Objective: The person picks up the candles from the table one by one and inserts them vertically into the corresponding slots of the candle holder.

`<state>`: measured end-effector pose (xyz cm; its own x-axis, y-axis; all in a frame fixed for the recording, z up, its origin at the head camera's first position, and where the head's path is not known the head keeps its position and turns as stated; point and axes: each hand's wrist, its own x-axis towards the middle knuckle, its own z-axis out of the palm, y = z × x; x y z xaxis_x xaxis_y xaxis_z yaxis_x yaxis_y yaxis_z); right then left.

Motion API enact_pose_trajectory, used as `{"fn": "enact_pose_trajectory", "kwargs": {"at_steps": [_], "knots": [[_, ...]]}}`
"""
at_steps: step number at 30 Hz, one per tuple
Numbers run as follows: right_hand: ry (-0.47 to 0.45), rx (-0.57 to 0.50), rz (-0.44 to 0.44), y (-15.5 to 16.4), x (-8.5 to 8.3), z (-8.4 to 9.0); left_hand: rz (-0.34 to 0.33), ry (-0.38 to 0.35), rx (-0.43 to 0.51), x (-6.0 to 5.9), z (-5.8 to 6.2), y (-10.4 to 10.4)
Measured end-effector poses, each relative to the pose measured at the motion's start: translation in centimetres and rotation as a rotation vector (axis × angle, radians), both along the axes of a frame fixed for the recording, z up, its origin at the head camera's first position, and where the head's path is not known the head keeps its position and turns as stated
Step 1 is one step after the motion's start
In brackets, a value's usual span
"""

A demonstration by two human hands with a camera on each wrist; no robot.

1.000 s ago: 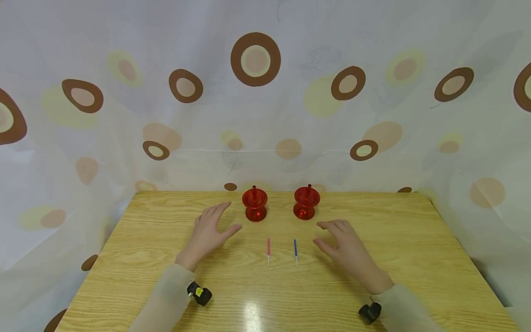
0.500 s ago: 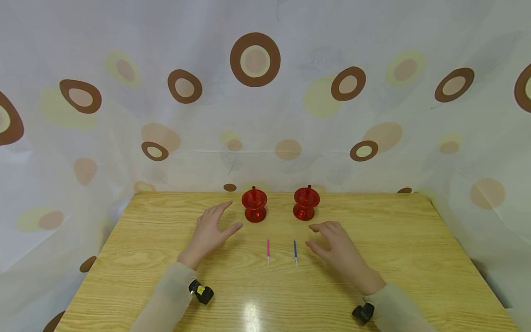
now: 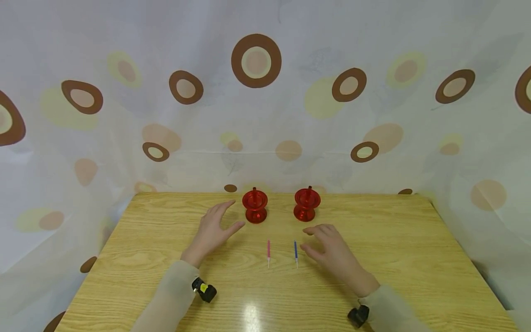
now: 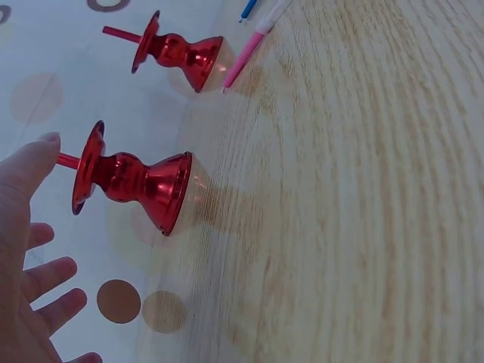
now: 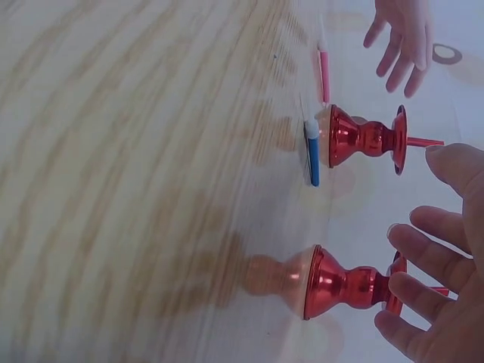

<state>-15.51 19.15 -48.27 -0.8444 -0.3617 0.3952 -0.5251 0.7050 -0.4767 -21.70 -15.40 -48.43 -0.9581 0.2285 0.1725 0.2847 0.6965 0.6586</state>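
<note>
On a wooden tabletop (image 3: pixel 373 258), a person's left hand (image 3: pixel 210 230) rests flat with fingers spread, holding nothing, just beside the left red candle holder (image 3: pixel 255 206). A pink candle (image 3: pixel 268 249) and a blue candle (image 3: pixel 295 250) lie untouched between the hands, near the second red candle holder (image 3: pixel 307 204). The right hand (image 3: pixel 332 251) hovers relaxed beside the blue candle. Both holders stand empty; no candle is yet picked up.

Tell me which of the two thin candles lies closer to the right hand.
The blue candle. It lies just left of the right hand, while the pink candle lies farther off, toward the left hand.
</note>
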Motion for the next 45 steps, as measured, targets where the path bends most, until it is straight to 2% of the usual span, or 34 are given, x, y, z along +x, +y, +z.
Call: {"fn": "enact_pose_trajectory", "kwargs": {"at_steps": [6, 13, 19, 26, 33, 41, 45], "knots": [[-0.035, -0.013, 0.007, -0.5, -0.1, -0.2, -0.002, 0.0, 0.01, -0.3, -0.1, 0.3], [-0.026, -0.008, 0.011, -0.8, -0.2, -0.3, -0.014, -0.015, 0.038, -0.4, 0.0, 0.7], [-0.062, -0.013, 0.016, -1.2, -0.2, -0.1, -0.008, -0.02, 0.038, -0.7, 0.1, 0.9], [-0.055, -0.02, 0.028, -1.7, -0.2, -0.3, -0.001, -0.01, 0.07, -1.0, 0.1, 1.2], [-0.094, -0.011, 0.019, -2.2, -0.2, -0.4, 0.001, -0.02, 0.1, -1.2, 0.0, 1.4], [-0.128, -0.022, 0.047, -2.9, -0.2, -0.2, -0.007, -0.025, 0.118, -1.6, -0.2, 1.7], [-0.114, -0.024, 0.058, -3.4, -0.3, -0.2, -0.007, -0.041, 0.134, -1.8, -0.3, 1.7]]}}
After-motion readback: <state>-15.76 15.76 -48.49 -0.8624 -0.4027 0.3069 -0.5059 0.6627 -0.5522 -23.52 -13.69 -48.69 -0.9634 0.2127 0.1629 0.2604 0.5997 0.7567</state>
